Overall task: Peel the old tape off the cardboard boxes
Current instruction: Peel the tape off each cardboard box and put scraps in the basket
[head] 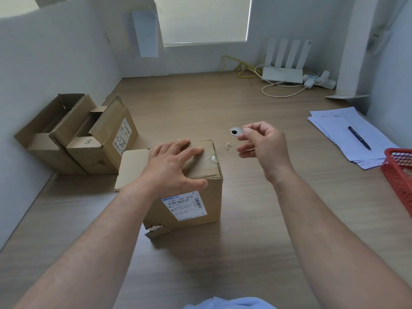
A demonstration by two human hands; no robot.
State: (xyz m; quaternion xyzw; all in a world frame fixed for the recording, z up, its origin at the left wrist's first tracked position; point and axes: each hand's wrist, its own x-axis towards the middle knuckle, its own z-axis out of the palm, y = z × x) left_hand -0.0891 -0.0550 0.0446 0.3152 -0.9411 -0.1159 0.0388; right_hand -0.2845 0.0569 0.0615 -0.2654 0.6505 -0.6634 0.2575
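A small cardboard box with a white shipping label stands in the middle of the wooden desk. My left hand lies flat on its top with fingers spread, pressing it down. A strip of clear old tape still clings to the top right edge of the box. My right hand hovers to the right of the box, above the desk, with thumb and forefinger pinching a small clear piece of tape. A tiny scrap lies on the desk between box and hand.
Two opened cardboard boxes stand at the left wall. A cable hole is behind my right hand. Papers with a pen and a red basket lie at the right. A router and cables sit at the back.
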